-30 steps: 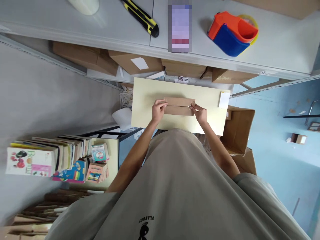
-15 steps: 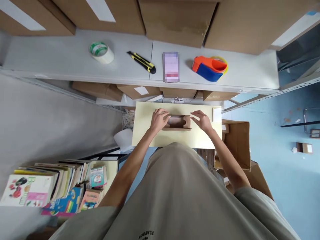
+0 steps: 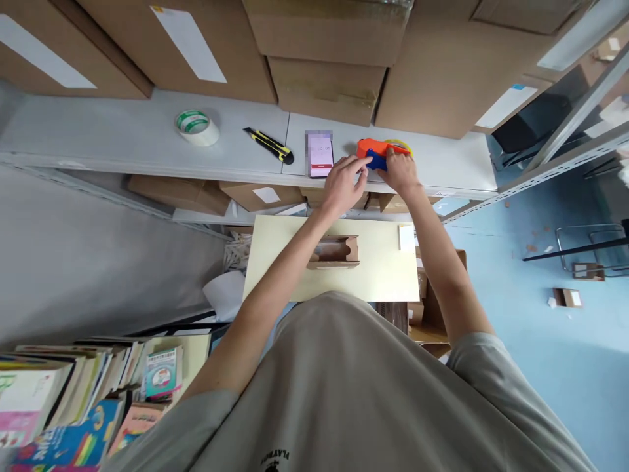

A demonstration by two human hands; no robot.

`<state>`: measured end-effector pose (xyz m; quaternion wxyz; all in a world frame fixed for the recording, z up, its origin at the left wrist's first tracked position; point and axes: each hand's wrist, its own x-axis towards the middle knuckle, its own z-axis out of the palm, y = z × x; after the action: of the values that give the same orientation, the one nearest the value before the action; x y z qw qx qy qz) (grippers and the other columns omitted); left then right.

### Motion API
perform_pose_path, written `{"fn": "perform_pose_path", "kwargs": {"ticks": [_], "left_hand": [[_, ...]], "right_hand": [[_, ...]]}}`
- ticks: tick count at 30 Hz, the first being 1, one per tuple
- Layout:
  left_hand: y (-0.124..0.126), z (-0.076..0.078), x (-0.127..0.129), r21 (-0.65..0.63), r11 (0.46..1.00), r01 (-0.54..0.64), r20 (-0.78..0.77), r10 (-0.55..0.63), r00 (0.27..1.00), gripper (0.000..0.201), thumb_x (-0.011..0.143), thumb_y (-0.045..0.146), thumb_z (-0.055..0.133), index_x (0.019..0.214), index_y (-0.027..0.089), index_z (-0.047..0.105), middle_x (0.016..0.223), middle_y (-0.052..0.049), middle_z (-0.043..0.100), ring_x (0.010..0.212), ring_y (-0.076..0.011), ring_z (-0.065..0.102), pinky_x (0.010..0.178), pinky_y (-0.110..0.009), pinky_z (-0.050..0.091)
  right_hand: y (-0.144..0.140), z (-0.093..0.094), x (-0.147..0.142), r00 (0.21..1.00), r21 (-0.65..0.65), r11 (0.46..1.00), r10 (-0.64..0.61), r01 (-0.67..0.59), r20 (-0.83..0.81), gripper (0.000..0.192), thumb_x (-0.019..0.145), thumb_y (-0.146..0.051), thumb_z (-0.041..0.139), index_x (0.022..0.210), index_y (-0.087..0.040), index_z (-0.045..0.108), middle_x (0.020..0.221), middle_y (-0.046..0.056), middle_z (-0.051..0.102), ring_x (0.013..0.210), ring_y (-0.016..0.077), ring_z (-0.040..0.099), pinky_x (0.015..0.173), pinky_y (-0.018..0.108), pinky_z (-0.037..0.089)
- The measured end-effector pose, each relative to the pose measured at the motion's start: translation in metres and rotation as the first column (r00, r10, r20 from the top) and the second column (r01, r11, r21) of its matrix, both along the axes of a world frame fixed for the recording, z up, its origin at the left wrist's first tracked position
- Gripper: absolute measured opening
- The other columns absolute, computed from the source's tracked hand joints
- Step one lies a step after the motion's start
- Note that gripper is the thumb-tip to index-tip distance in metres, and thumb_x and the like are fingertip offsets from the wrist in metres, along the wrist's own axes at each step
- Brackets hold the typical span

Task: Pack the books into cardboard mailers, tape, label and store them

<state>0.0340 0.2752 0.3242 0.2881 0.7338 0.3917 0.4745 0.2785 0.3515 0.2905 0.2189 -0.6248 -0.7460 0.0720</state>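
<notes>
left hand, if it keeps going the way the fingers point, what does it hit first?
Probably the orange-and-blue tape dispenser on the shelf: the left hand reaches toward its near end, fingertips at or almost touching it. Contact unclear.

The tape dispenser (image 3: 381,154) is orange with a blue part at its front and a yellow roll of tape showing behind it. It stands on the grey shelf (image 3: 122,141), near the shelf's front edge and towards its right end, just right of the small pink-and-white card (image 3: 320,155). Much of its body is covered, so its exact pose cannot be told.
</notes>
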Motion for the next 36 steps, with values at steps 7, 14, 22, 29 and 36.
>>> {"fn": "perform_pose_path", "kwargs": {"ticks": [7, 14, 22, 29, 36], "left_hand": [[-0.102, -0.032, -0.035, -0.239, 0.971, -0.011, 0.236, 0.069, 0.969, 0.024, 0.116, 0.045, 0.077, 0.130, 0.026, 0.074, 0.125, -0.010, 0.085, 0.119, -0.0248, 0.084, 0.112, -0.043, 0.068], [-0.226, -0.075, -0.078, -0.497, 0.862, -0.104, 0.261, 0.263, 0.929, 0.041, 0.111, 0.067, 0.079, 0.120, 0.027, 0.072, 0.118, -0.008, 0.083, 0.109, -0.0238, 0.083, 0.103, -0.041, 0.070], [-0.255, -0.078, -0.121, -0.481, 0.855, -0.197, 0.081, 0.267, 0.960, 0.028, 0.116, 0.056, 0.072, 0.120, 0.029, 0.078, 0.116, -0.008, 0.082, 0.106, -0.0246, 0.078, 0.093, -0.038, 0.064], [-0.206, -0.094, -0.179, -0.717, 0.696, -0.025, 0.271, 0.311, 0.911, 0.058, 0.107, 0.080, 0.076, 0.111, 0.024, 0.089, 0.110, -0.010, 0.086, 0.101, -0.0265, 0.082, 0.084, -0.037, 0.065], [-0.187, -0.108, -0.196, -0.721, 0.689, 0.078, 0.367, 0.284, 0.886, 0.048, 0.091, 0.064, 0.100, 0.097, 0.019, 0.086, 0.099, -0.008, 0.084, 0.097, -0.0249, 0.082, 0.090, -0.039, 0.069]], "right_hand": [[-0.132, 0.006, -0.042, 0.898, -0.126, 0.989, 0.010, -0.073, -0.441, 0.072, 0.112, -0.085, 0.064, 0.145, -0.021, 0.066, 0.135, 0.019, 0.083, 0.128, 0.0400, 0.081, 0.110, 0.055, 0.070], [-0.266, -0.039, -0.136, 0.558, -0.390, 0.866, -0.166, -0.312, -0.813, 0.079, 0.094, -0.100, 0.075, 0.131, -0.030, 0.069, 0.120, 0.011, 0.084, 0.114, 0.0351, 0.081, 0.104, 0.055, 0.072], [-0.291, -0.068, -0.176, 0.583, -0.458, 0.811, -0.185, -0.364, -0.791, 0.078, 0.098, -0.099, 0.071, 0.134, -0.030, 0.065, 0.124, 0.011, 0.079, 0.113, 0.0323, 0.078, 0.109, 0.058, 0.072], [-0.287, -0.056, -0.166, 0.748, -0.538, 0.701, -0.011, -0.468, -0.664, 0.083, 0.095, -0.099, 0.077, 0.138, -0.030, 0.066, 0.118, 0.009, 0.081, 0.107, 0.0328, 0.077, 0.095, 0.054, 0.074], [-0.273, -0.015, -0.154, 0.867, -0.630, 0.611, 0.220, -0.479, -0.447, 0.074, 0.101, -0.094, 0.071, 0.135, -0.029, 0.068, 0.091, 0.003, 0.075, 0.077, 0.0297, 0.070, 0.075, 0.048, 0.066]]}}
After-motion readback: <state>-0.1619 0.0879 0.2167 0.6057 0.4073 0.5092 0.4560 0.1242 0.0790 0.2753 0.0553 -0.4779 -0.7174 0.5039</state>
